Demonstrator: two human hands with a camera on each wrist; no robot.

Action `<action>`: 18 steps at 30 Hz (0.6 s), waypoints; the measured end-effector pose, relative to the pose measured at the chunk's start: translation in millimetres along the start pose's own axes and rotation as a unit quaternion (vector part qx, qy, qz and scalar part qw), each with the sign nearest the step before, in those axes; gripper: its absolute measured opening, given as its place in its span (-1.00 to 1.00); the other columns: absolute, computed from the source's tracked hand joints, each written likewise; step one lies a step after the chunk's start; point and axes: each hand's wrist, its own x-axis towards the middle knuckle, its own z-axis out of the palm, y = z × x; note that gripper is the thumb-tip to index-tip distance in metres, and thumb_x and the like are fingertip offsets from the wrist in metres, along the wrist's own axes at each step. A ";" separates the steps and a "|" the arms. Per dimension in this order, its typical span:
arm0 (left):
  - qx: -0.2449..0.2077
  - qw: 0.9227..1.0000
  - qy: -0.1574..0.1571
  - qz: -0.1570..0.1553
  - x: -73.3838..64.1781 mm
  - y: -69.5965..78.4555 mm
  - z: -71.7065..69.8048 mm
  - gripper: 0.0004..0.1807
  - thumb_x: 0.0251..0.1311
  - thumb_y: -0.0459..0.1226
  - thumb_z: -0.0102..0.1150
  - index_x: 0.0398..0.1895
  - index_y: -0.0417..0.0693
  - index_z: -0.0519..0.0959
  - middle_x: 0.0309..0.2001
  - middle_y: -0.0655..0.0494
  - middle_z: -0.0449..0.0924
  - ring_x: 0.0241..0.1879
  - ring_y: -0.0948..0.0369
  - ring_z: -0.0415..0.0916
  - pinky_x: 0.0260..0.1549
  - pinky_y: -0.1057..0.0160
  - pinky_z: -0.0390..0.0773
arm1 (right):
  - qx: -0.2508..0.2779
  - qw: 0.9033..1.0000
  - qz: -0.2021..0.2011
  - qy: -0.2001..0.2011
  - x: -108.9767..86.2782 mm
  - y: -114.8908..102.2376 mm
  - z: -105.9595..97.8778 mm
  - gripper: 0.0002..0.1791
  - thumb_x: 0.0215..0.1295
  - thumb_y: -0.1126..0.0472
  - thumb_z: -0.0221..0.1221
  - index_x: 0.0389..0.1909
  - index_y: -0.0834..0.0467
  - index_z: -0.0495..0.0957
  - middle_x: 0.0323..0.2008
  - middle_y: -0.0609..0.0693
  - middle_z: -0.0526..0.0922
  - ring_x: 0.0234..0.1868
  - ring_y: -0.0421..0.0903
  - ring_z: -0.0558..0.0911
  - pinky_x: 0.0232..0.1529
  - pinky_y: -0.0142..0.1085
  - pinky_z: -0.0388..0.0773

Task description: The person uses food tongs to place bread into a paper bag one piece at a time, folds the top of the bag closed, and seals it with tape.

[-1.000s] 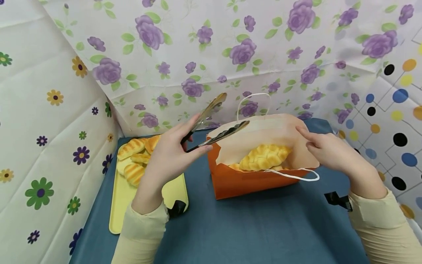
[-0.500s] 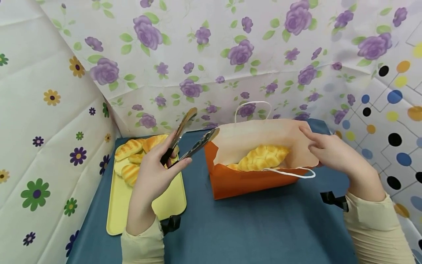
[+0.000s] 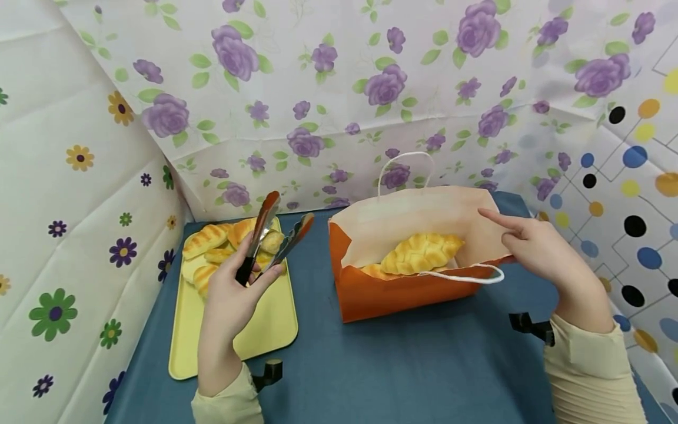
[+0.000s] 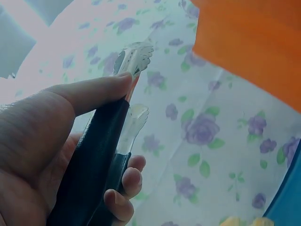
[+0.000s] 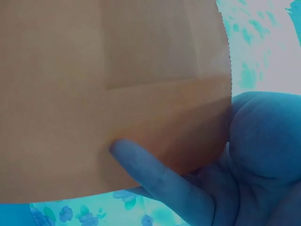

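Note:
My left hand [image 3: 228,306] grips black-handled metal tongs [image 3: 259,231], whose jaws are spread with nothing held between them. They hover over the far part of a yellow tray [image 3: 272,330], where several bread pieces [image 3: 206,240] lie piled. In the left wrist view, thumb and fingers wrap the tongs' handles [image 4: 94,160]. An orange paper bag [image 3: 402,297] stands to the right, mouth wide. Inside it lies a braided loaf [image 3: 424,253], with more bread partly hidden beneath. My right hand [image 3: 545,253] holds the bag's right rim; one finger presses the inner paper [image 5: 155,113].
White rope handles [image 3: 408,154] rise from the bag's back and droop over its front. Blue cloth [image 3: 392,371] covers the table. Patterned sheets [image 3: 318,88] hang close behind and at both sides.
My left hand has carried the tongs leftward from beside the bag's mouth to above the bread on the tray. The right hand stays at the bag's right rim.

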 end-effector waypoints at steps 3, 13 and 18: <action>0.014 1.000 0.012 -0.019 -2.5 -7.0 -4.0 -0.11 0.39 -0.02 0.46 0.69 0.32 0.21 -0.20 0.00 0.56 -0.29 0.13 0.43 -0.35 0.32 0.39 | 0.012 1.000 -0.003 0.013 -2.1 1.4 1.6 -0.35 0.67 0.20 -0.16 0.71 -0.13 0.19 -0.72 -0.03 0.30 -0.71 -0.02 0.37 -0.64 -0.19 0.28; 0.050 0.997 0.033 -0.039 -5.5 -14.3 -16.8 -0.10 0.39 0.01 0.45 0.70 0.24 0.22 -0.19 -0.01 0.64 -0.29 0.14 0.48 -0.34 0.33 0.44 | 0.025 0.999 0.001 0.042 -4.9 7.0 6.3 -0.36 0.68 0.16 -0.19 0.71 -0.13 0.17 -0.73 -0.08 0.22 -0.79 -0.01 0.20 -0.73 -0.19 0.22; 0.097 0.992 0.029 -0.076 -7.0 -20.2 -32.9 -0.07 0.40 0.12 0.40 0.72 0.22 0.18 -0.17 -0.02 0.64 -0.31 0.14 0.48 -0.40 0.26 0.43 | 0.018 0.999 0.006 0.040 -3.2 5.6 7.2 -0.38 0.70 0.16 -0.20 0.71 -0.03 0.18 -0.69 -0.07 0.21 -0.76 -0.01 0.22 -0.69 -0.18 0.24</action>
